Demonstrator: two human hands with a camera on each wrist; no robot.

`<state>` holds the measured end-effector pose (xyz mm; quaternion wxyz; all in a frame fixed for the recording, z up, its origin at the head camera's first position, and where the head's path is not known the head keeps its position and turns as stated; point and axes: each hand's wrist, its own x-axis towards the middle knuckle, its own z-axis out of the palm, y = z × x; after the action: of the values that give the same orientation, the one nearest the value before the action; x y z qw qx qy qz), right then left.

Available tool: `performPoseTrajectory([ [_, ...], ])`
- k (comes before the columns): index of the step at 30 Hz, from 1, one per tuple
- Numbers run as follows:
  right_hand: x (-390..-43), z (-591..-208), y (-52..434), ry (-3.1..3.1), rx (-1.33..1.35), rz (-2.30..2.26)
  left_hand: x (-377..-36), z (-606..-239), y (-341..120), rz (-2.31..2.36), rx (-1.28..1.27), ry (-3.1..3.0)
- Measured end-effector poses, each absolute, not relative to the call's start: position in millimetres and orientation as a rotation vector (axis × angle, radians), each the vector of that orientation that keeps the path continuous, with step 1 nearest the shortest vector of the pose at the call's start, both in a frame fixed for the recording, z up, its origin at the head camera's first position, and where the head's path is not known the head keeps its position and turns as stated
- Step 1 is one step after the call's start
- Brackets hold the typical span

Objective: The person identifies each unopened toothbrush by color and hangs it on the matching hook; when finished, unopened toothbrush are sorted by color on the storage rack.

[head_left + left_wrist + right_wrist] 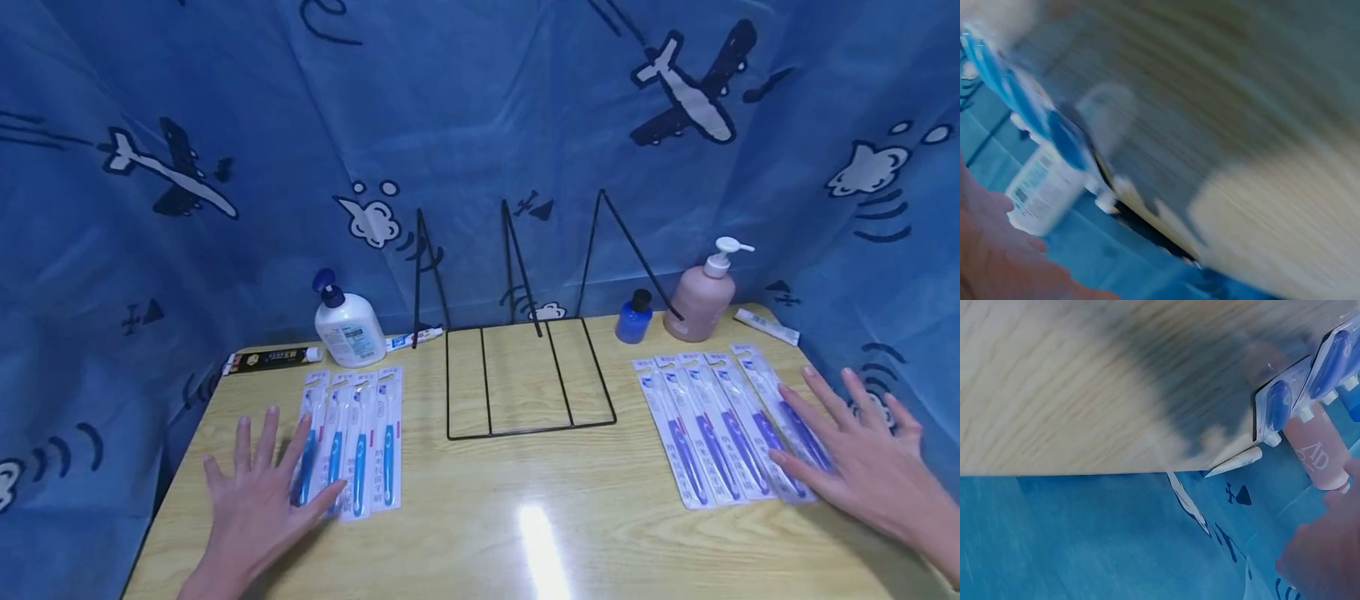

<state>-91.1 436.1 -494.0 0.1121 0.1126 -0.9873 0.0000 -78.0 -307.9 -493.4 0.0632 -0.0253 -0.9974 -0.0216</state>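
Observation:
My left hand (258, 508) is spread with straight fingers at the left of the table, its thumb and forefinger overlapping a row of several packaged blue toothbrushes (388, 450). On the other side my right hand (866, 462) is also spread, fingertips right by the outermost pack in a row of several packaged purple toothbrushes (723, 442). Neither hand holds anything. Between the two rows stands a black wire rack (531, 432) with three upright bent-wire dividers. The right wrist view shows the purple packs (1279, 403) edge-on beyond the hand's shadow.
Behind the blue row are a white pump bottle (352, 329), a black toothpaste tube (273, 360) and a smaller tube (415, 338). At the back right stand a small blue bottle (633, 321), a pink pump bottle (699, 304) and a white tube (767, 326). Blue patterned cloth (465, 125) surrounds the table.

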Motion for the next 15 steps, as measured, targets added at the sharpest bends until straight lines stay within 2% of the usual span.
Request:
performPoseTrajectory([
  [8, -101, -499, 442, -2.952, 0.337, 0.185, -108, -488, -257, -0.285, -0.174, -2.987],
  [15, -109, -493, 454, -3.088, 0.021, 0.576, -135, -492, -211, -0.442, -0.334, -2.988],
])
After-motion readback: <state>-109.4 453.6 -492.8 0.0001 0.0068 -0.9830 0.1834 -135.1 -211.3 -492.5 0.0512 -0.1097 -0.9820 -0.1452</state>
